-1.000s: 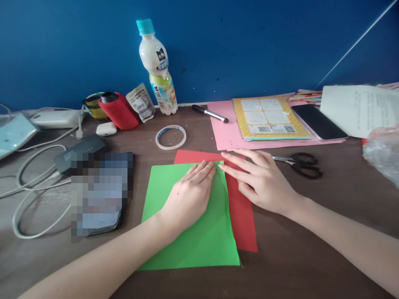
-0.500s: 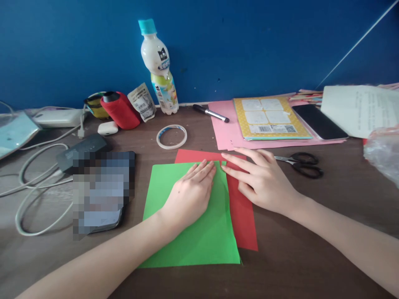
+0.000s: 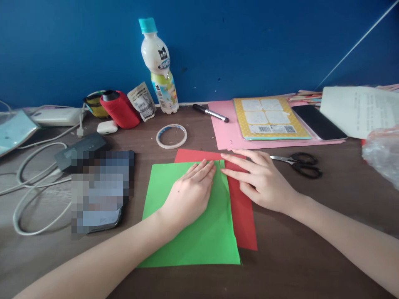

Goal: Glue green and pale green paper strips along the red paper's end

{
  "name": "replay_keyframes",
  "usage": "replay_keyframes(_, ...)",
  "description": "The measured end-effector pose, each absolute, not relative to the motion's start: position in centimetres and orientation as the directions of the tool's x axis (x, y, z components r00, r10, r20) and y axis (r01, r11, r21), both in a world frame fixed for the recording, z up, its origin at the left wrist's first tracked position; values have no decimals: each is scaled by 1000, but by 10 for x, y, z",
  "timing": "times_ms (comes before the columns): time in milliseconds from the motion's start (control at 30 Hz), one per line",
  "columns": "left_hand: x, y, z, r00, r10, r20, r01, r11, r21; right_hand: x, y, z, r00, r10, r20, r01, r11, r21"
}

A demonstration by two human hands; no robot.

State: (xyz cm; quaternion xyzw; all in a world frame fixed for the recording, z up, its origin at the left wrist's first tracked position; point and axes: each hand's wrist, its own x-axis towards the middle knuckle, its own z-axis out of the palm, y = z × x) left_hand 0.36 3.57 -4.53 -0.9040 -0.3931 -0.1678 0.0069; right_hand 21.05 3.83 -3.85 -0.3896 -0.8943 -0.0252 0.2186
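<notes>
A green sheet of paper (image 3: 199,236) lies on the table, overlapping a red sheet of paper (image 3: 245,216) that shows along its right and top edges. My left hand (image 3: 191,187) rests flat on the upper part of the green sheet, fingers stretched out side by side. A narrow strip along the green sheet's right edge looks creased. My right hand (image 3: 258,176) has its fingers spread, with the fingertips at the top right corner of the green sheet. Behind that hand lie scissors (image 3: 299,162) with black handles, their blade tips partly hidden by it.
Left of the sheets is a phone (image 3: 109,191) with a blurred screen, beside a black adapter (image 3: 82,151) and cables. A tape roll (image 3: 171,136), a marker (image 3: 212,113) and a bottle (image 3: 162,70) are farther back. Pink paper (image 3: 222,133) lies under a yellow packet (image 3: 271,118).
My right fingertips have shifted very slightly at the green sheet's top right corner, and more of the scissor blades shows. My left hand has stayed in place.
</notes>
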Motion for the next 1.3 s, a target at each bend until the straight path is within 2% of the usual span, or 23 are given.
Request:
replay_keyframes(333, 4, 36, -45, 638, 700, 320, 712, -695, 100, 210, 38, -38, -609, 686, 398, 689, 706, -163)
replay_keyframes(767, 4, 35, -44, 640, 700, 316, 712, -695, 98, 210, 39, -40, -626, 672, 396, 698, 709, -100)
replay_keyframes(1300, 3, 35, -44, 637, 699, 326, 713, -695, 95, 212, 37, -39, -621, 657, 426, 675, 725, -134)
